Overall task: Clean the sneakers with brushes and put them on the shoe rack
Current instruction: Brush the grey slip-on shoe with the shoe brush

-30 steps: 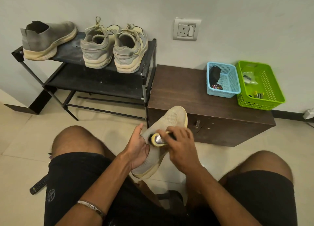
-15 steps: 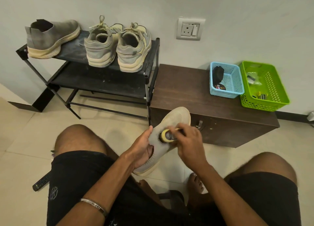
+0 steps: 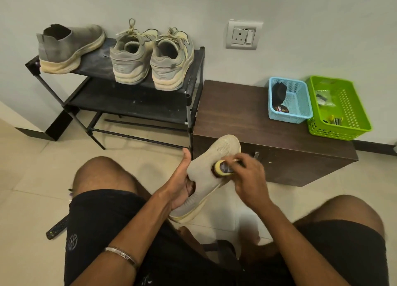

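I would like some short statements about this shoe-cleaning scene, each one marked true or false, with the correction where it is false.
1. The left hand holds the knit sneaker by its opening. True.
2. The right hand presses a brush against the sneaker's upper. True.
3. The top shelf of the shoe rack carries only two shoes. False: it carries three, a grey slip-on and a laced pair.
4. The blue basket stands on the floor. False: it stands on the brown cabinet, beside the green basket.
5. The rack's lower shelf holds a shoe. False: no shoe lies there.
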